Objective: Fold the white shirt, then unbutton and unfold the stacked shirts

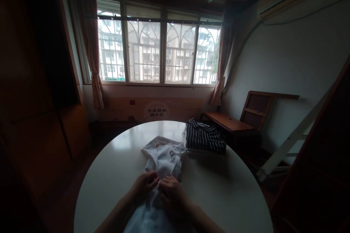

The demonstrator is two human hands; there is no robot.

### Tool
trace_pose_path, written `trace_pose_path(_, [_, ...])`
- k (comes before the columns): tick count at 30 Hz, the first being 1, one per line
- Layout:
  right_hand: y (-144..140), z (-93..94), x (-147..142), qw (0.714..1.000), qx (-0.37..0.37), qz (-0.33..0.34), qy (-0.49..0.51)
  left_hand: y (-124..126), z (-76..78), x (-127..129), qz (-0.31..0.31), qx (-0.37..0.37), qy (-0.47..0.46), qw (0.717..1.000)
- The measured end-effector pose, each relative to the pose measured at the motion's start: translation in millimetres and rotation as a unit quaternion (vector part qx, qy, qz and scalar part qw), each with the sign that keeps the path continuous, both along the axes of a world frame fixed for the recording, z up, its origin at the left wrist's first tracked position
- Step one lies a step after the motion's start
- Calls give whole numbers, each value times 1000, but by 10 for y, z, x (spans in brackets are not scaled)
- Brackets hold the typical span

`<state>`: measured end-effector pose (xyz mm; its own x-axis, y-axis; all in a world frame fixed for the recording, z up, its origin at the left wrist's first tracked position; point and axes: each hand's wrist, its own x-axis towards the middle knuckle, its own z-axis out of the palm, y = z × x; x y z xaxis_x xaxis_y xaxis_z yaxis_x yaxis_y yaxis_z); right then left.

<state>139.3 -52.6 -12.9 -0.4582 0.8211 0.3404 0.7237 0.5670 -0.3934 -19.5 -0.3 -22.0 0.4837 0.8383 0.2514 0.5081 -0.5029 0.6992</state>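
The crumpled white cotton shirt (164, 158) on the round white table (109, 174) is pinched near its front by the left hand (144, 185) and right hand (171, 191), fingers closed on cloth; small, even grips would suit.

1. White garment (164, 158): light, thin fabric, crumpled and partly bunched, not flat.
2. Position: lies on the round white table, centre to near edge, running from 12 o'clock down to 6 o'clock toward the person.
3. Far end: spread, with a folded edge at 11 o'clock.
4. Near end: gathered into folds, hanging past the table edge at 6 o'clock.
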Motion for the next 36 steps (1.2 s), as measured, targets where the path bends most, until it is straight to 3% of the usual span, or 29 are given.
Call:
trace_pose_path(3, [-4, 180, 84, 995, 59, -22, 76, -38, 108, -26, 63, 37, -75, 995])
trace_pose_path(7, [5, 529, 281, 975, 129, -57, 173, -30, 494, -163, 160, 75, -186, 966])
trace_pose_path(17, [23, 1693, 881, 951, 219, -82, 200, 152, 1858, -657, 172, 193, -271, 927])
trace_pose_path(20, [-4, 2003, 1023, 939, 242, -96, 224, 178, 2130, -772, 174, 232, -294, 911])
trace_pose_path(22, [-12, 2145, 1113, 931, 263, -109, 230, 199, 2219, -841, 183, 258, -297, 901])
trace_pose_path(24, [5, 2207, 1183, 925, 283, -123, 221, 245, 2221, -889, 200, 284, -284, 894])
trace_pose_path(27, [80, 2105, 1214, 929, 289, -171, 153, 380, 2056, -905, 238, 323, -195, 895])
trace_pose_path(29, [133, 1910, 1183, 939, 259, -221, 57, 489, 1851, -885, 244, 338, -81, 905])
trace_pose_path(32, [145, 1524, 1097, 945, 181, -262, -72, 582, 1475, -840, 202, 322, 58, 923])
trace_pose_path(34, [91, 1282, 1021, 954, 143, -250, -88, 532, 1231, -792, 160, 279, 95, 942])
trace_pose_path(36, [-2, 1089, 916, 974, 90, -197, -63, 371, 1020, -706, 103, 216, 111, 965])
